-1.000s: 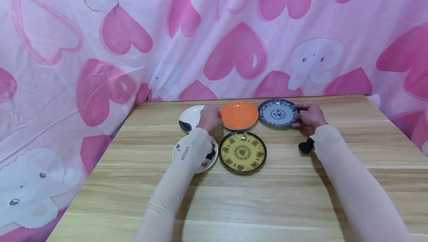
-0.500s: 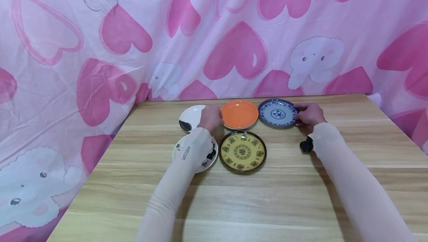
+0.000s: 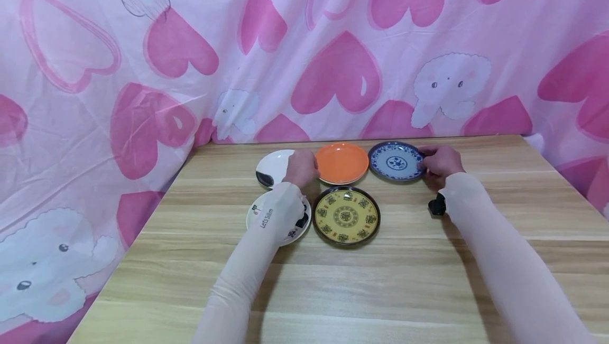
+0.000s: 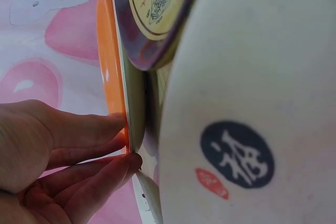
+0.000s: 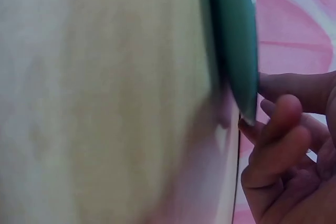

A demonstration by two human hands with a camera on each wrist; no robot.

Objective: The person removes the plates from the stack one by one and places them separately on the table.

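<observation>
My left hand (image 3: 302, 168) pinches the left rim of an orange plate (image 3: 341, 163) at the back middle; the left wrist view shows fingers (image 4: 94, 129) on that rim. At the right, my right hand (image 3: 442, 161) holds the right rim of a blue-and-white patterned plate (image 3: 397, 161). Seen edge-on in the right wrist view, this plate's dark green side (image 5: 239, 40) lies between thumb and fingertips. Partly behind my left hand is a white plate with a black patch (image 3: 273, 167). Below it, my left sleeve covers part of a white printed plate (image 3: 254, 214).
A yellow plate with a dark brown rim (image 3: 346, 216) lies in front of the orange one. All the plates are on a wooden table (image 3: 361, 291). A pink curtain with hearts (image 3: 338, 74) hangs behind the table. A black object (image 3: 436, 206) shows at my right wrist.
My right hand's fingers have drawn in slightly at the blue-and-white plate's rim. My left hand and the plates stay nearly where they were.
</observation>
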